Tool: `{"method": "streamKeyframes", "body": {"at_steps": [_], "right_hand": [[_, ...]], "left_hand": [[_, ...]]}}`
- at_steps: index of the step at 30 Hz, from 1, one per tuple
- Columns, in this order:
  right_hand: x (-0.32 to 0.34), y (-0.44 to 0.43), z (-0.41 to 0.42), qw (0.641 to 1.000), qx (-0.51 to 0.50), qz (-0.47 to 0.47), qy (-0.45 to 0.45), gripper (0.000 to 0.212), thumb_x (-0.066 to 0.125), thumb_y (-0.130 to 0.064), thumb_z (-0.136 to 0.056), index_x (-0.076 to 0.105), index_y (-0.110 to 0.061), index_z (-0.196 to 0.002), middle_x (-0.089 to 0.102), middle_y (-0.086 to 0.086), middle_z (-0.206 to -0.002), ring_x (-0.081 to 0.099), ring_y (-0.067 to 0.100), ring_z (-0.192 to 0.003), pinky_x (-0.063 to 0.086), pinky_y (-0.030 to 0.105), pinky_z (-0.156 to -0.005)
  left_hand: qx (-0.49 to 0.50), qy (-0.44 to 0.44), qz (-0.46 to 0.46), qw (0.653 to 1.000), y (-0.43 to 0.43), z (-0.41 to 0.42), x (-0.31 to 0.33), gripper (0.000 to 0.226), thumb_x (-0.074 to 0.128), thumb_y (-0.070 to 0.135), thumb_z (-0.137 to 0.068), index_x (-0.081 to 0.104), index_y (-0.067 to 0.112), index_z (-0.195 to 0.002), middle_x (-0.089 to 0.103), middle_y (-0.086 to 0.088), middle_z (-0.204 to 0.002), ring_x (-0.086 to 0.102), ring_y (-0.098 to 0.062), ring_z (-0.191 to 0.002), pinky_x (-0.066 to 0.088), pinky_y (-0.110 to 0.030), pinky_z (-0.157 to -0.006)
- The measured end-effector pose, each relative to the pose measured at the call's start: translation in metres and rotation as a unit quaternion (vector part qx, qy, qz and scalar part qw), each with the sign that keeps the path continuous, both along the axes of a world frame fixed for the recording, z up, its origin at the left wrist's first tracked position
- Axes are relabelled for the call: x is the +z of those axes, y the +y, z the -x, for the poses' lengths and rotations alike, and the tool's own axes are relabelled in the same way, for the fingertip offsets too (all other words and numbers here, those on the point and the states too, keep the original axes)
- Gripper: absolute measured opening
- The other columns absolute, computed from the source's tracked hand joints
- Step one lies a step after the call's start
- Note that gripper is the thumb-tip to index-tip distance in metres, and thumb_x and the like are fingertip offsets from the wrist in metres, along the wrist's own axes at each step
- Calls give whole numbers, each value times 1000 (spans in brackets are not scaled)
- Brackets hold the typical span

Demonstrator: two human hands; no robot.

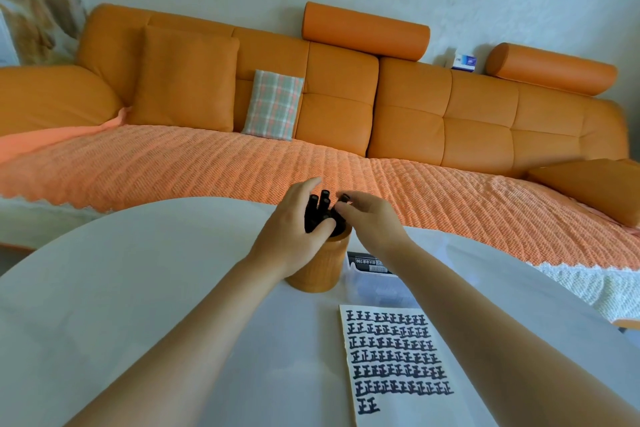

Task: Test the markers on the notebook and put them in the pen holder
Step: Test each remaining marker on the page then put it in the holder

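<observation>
Fingers (309,185) of left hand (294,229) grip markers (324,198) in pen holder (318,272), plastic box (377,284) beside.

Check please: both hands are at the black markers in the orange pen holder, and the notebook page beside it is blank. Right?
Not quite. The head view shows the notebook page covered with rows of black marks, not blank. The rest holds: left hand and right hand are at the black markers in the orange pen holder.
</observation>
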State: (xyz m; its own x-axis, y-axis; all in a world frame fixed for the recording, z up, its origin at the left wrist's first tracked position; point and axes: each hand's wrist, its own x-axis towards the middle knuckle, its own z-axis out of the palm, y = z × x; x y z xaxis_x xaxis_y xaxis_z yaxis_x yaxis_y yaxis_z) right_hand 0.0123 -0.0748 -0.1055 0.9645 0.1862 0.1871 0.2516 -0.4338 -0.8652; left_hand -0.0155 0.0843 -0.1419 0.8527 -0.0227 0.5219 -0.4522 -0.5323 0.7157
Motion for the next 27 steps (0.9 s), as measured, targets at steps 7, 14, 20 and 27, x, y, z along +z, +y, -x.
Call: {"method": "streamKeyframes", "body": {"at_steps": [7, 14, 20, 27], "right_hand": [[-9, -18, 7, 995, 39, 71, -58, 26, 57, -20, -97, 69, -31, -117, 63, -10, -113, 59, 2, -100, 45, 18, -85], [-8, 0, 7, 993, -10, 40, -111, 31, 65, -7, -89, 67, -27, -112, 69, -11, -90, 58, -8, -72, 43, 7, -63], [-12, 10, 6, 994, -28, -4, -107, 44, 66, -7, -90, 53, -23, -128, 54, -10, -122, 58, 8, -109, 50, 19, -85], [-16, -11, 12, 986, 103, 104, -73, 56, 42, 1, -99, 46, -27, -146, 61, -11, -133, 52, 4, -125, 37, 1, -91]], "left_hand": [[1, 39, -7, 999, 2, 0, 4, 46, 51, 32, -98, 40, 28, -143, 44, 8, -142, 40, -10, -131, 35, -25, -106], [-24, 22, -21, 999, -8, 3, 5, 60, 53, 39, -96, 28, 31, -149, 30, 14, -152, 29, -3, -138, 28, -23, -107], [-46, 79, 33, 995, 1, -2, 2, 80, 63, 50, -83, 23, 32, -150, 29, 15, -150, 30, -2, -134, 28, -24, -104], [-38, 77, -62, 994, 7, -6, 2, 111, 85, 52, -62, 19, 35, -150, 28, 14, -148, 33, -5, -132, 33, -25, -103]]}}
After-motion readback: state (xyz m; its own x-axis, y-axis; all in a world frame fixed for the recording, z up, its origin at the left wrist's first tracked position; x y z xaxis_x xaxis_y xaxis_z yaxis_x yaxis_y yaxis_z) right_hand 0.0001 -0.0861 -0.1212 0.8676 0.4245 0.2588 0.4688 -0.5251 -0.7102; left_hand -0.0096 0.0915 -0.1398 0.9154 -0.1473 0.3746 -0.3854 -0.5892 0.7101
